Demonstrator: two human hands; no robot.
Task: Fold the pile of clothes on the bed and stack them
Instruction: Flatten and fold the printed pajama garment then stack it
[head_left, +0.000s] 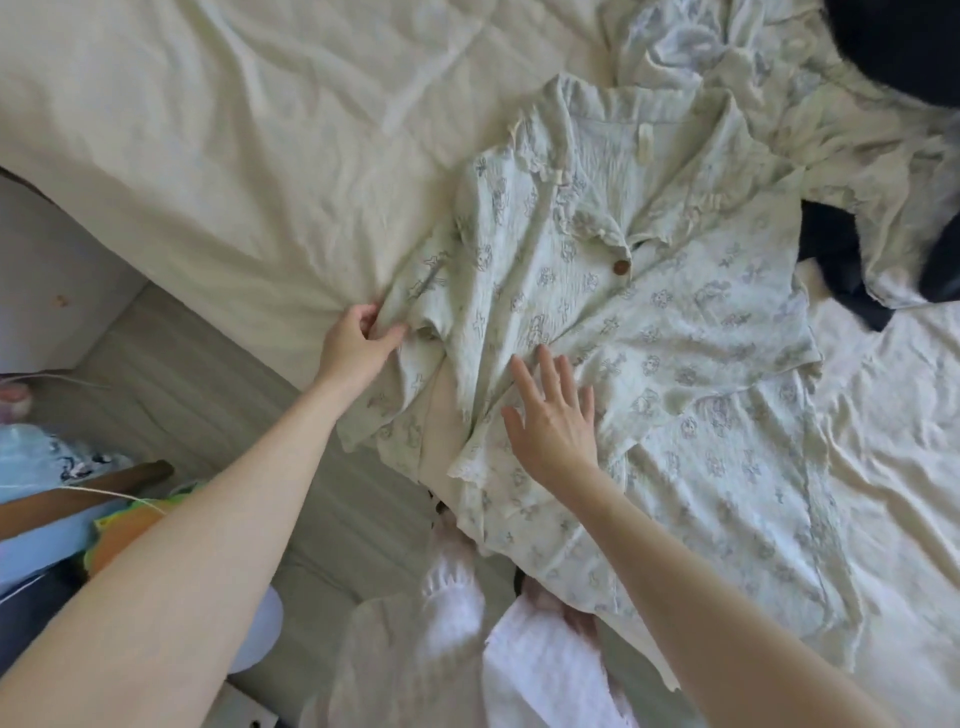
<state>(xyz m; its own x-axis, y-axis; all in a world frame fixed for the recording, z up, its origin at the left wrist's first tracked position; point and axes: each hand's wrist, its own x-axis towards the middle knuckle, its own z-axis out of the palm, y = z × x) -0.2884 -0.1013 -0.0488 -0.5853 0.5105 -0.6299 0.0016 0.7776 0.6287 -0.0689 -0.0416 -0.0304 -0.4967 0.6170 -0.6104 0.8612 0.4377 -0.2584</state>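
Right hand lying flat on the shirt; left hand pinching its sleeve.
I'm risking fresh wrinkles if the sleeve drags.

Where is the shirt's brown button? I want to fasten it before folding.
In the head view, the brown button sits mid-frame on the printed shirt, just below its collar, above the flat right hand.

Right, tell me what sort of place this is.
Most likely a bedroom at home. A bed with a rumpled cream sheet fills the view, a printed pyjama shirt lies spread on it under the person's hands, and more clothes lie crumpled at the far side.
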